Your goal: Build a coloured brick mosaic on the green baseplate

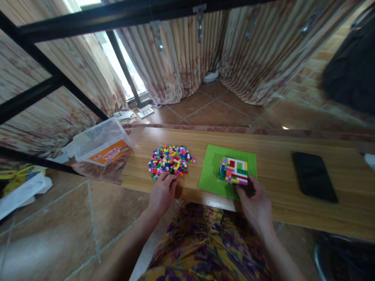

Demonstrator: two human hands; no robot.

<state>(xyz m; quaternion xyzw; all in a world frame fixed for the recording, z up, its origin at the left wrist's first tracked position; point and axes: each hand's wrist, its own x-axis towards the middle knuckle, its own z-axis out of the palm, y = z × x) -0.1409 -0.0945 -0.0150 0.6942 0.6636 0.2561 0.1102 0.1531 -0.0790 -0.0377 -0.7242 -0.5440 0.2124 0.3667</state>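
Note:
My left hand [163, 192] is at the near edge of a pile of small multicoloured building bricks [171, 158]. Its fingers are curled together; whatever is between the fingertips is too small to make out. My right hand [257, 203] grips the near right corner of a brick structure [233, 171], thumb at the near side and fingers at the right side. Rows of white, red, green, yellow, purple and blue bricks make up its top. Beneath the structure lies a bright green studded baseplate [209, 171].
A wooden table [275, 168] carries all this, with a dark tablet-like slab [315, 176] at the right. Left of the table stands a clear plastic box [101, 142] with an orange label. Black metal bars [88, 21] cross overhead, before striped curtains [187, 58].

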